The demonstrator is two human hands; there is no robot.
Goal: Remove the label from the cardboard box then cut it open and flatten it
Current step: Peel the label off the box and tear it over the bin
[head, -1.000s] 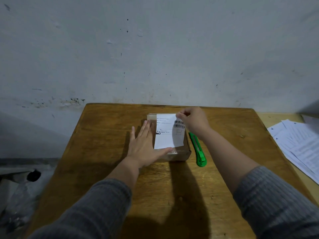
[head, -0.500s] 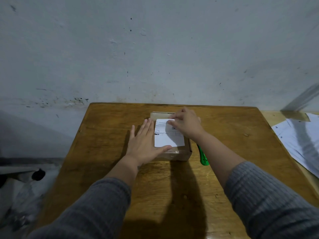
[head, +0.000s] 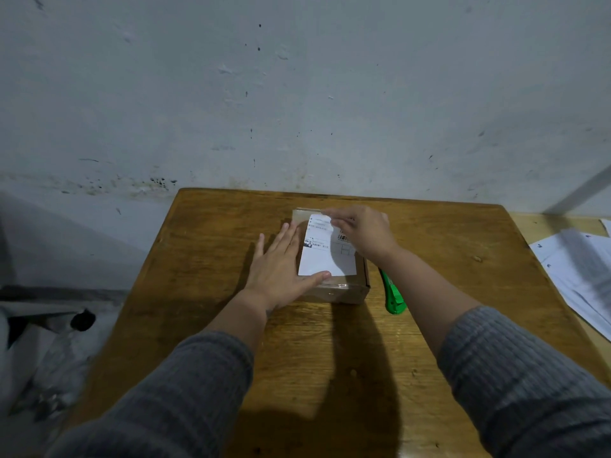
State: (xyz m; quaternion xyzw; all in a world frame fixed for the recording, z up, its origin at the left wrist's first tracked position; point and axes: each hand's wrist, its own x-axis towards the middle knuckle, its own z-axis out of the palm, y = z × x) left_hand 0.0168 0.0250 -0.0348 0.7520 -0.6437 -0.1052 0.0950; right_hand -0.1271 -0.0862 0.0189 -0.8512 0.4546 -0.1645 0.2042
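Observation:
A small brown cardboard box (head: 344, 290) sits in the middle of the wooden table (head: 205, 259). A white printed label (head: 325, 259) covers most of its top. My left hand (head: 281, 269) lies flat against the box's left side, fingers straight, with the thumb along the label's near edge. My right hand (head: 363, 231) is over the far part of the box, and its fingertips pinch the label's far edge near the far left corner. A green utility knife (head: 391, 294) lies on the table just right of the box, partly under my right forearm.
Loose white printed papers (head: 578, 272) lie on a lighter surface at the right. A grey wall stands right behind the table. Off the table's left edge, dark and pale clutter (head: 49, 342) sits on the floor.
My right hand has moved left along the label's far edge, from the right corner toward the left corner. My left hand has stayed against the box.

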